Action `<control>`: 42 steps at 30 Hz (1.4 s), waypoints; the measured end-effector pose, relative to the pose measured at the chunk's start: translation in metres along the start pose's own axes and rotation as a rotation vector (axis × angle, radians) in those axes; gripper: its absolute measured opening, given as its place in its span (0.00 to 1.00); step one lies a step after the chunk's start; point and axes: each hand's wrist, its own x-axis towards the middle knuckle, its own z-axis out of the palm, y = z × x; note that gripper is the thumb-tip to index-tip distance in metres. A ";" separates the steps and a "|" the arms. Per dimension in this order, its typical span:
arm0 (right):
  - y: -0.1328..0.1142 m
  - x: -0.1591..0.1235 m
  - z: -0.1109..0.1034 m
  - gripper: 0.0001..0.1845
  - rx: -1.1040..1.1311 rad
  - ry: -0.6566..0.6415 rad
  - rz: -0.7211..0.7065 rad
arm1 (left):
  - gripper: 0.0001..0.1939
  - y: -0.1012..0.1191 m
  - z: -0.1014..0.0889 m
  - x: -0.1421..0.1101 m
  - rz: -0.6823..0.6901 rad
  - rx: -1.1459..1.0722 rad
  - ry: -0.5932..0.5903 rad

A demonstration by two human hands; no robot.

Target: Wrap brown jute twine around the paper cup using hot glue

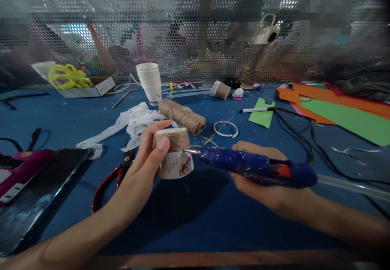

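Over the blue table point(195, 221), your right hand point(258, 188) curls round the glue gun point(234, 161); your left hand point(143, 164) pinches the paper cup point(170, 168). Twine point(178, 140) wraps its upper part, the printed lower part is bare; the nozzle point(191, 151) points at their border.

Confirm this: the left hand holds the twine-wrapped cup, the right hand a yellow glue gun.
The glue gun is blue, not yellow, as the head view shows. The left hand does hold the twine-wrapped cup, the right hand the gun.
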 end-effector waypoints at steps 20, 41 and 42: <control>0.002 -0.002 -0.001 0.13 -0.018 -0.036 0.010 | 0.20 0.004 0.003 0.001 -0.040 -0.071 0.018; 0.003 -0.001 0.001 0.10 -0.036 0.019 -0.023 | 0.25 0.007 0.007 0.002 -0.065 -0.156 0.063; 0.003 -0.001 0.000 0.11 -0.039 0.013 -0.033 | 0.25 0.006 0.007 0.002 -0.072 -0.153 0.063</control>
